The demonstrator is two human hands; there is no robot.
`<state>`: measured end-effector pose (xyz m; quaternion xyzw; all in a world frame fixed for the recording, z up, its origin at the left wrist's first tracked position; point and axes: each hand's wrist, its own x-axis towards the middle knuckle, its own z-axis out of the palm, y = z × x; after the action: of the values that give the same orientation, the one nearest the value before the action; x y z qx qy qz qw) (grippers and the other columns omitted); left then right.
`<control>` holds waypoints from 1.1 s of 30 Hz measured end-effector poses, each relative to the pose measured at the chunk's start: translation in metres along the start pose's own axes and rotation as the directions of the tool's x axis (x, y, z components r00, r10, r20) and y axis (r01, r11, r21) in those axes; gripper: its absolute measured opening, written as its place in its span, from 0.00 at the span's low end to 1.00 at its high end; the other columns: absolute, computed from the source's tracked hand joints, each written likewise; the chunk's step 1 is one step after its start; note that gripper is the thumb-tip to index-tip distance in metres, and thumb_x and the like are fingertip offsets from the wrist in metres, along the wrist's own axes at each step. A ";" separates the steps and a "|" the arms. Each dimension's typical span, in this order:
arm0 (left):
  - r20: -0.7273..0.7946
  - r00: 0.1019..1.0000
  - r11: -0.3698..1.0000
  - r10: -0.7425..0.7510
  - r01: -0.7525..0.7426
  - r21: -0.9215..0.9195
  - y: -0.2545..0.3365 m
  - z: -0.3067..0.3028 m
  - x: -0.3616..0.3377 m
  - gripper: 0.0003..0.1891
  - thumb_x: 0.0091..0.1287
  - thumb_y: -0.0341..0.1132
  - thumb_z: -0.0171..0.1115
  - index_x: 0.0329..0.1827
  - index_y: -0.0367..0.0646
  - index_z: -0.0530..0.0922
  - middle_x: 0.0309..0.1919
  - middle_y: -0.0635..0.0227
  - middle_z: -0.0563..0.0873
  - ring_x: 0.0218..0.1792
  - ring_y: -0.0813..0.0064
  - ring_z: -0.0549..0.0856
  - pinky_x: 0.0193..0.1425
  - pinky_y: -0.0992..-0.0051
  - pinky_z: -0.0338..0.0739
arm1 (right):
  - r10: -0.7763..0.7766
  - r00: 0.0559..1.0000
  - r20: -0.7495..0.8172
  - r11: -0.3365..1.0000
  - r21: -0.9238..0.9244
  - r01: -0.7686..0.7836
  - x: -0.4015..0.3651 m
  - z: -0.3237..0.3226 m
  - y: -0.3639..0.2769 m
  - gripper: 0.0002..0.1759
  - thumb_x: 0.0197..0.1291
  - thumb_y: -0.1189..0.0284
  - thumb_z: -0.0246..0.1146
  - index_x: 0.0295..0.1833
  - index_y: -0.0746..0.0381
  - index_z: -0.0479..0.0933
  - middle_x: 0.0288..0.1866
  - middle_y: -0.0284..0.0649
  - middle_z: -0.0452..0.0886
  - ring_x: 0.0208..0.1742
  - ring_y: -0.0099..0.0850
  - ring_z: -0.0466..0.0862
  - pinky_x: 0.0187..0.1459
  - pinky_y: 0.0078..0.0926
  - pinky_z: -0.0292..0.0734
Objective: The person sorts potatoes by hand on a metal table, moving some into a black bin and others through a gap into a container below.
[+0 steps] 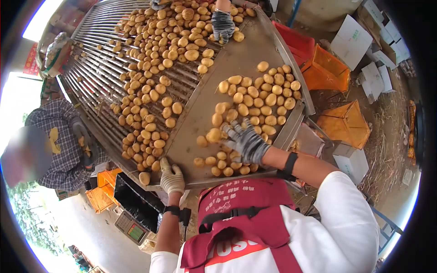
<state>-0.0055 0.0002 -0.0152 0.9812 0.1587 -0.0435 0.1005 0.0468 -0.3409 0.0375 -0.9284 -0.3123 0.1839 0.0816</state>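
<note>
My right hand, in a grey-and-black striped glove, reaches over a group of loose potatoes on the flat metal tray. Its fingers are spread, with the tips touching or just above a few potatoes; nothing is gripped. At the tray's near left edge lies my left hand, in a cream knitted glove, with fingers stretched forward. Nothing shows in it. Beside its fingertips sits the front of a long heap of potatoes on the metal bars. Part of the potato group is hidden under my right hand.
Across the tray another person's gloved hand touches the potatoes. A person in a checked shirt stands at left. Orange crates, a red bin and white cartons lie at right. A digital scale stands at lower left.
</note>
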 end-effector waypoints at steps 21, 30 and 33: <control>0.437 0.845 0.362 0.308 0.321 -0.875 -0.048 -0.066 0.024 0.30 0.73 0.28 0.64 0.79 0.43 0.69 0.67 0.68 0.79 0.63 0.75 0.80 0.64 0.75 0.77 | 0.333 0.907 -0.258 0.942 0.130 -0.309 0.006 0.063 -0.060 0.40 0.66 0.48 0.64 0.81 0.47 0.64 0.86 0.46 0.54 0.86 0.53 0.50 0.84 0.53 0.42; -0.210 0.892 0.712 0.400 -0.447 -0.542 -0.179 -0.077 0.210 0.31 0.75 0.31 0.62 0.80 0.42 0.66 0.79 0.55 0.68 0.72 0.63 0.72 0.73 0.67 0.71 | 0.478 0.684 -0.550 0.874 0.221 -0.433 -0.037 0.100 -0.090 0.41 0.58 0.55 0.73 0.76 0.52 0.69 0.83 0.48 0.59 0.85 0.53 0.55 0.83 0.54 0.50; 0.136 0.978 0.798 0.156 -0.043 -0.601 -0.170 -0.090 0.248 0.34 0.76 0.43 0.59 0.82 0.44 0.62 0.79 0.55 0.68 0.74 0.61 0.71 0.75 0.63 0.67 | 0.550 0.655 -0.518 0.823 0.202 -0.531 -0.045 0.111 -0.092 0.40 0.61 0.52 0.70 0.76 0.52 0.69 0.83 0.48 0.59 0.85 0.51 0.54 0.83 0.53 0.50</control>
<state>0.1794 0.2520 0.0126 0.8992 0.1027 -0.0741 0.4189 -0.0805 -0.2914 -0.0266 -0.9893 0.0187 -0.0724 0.1254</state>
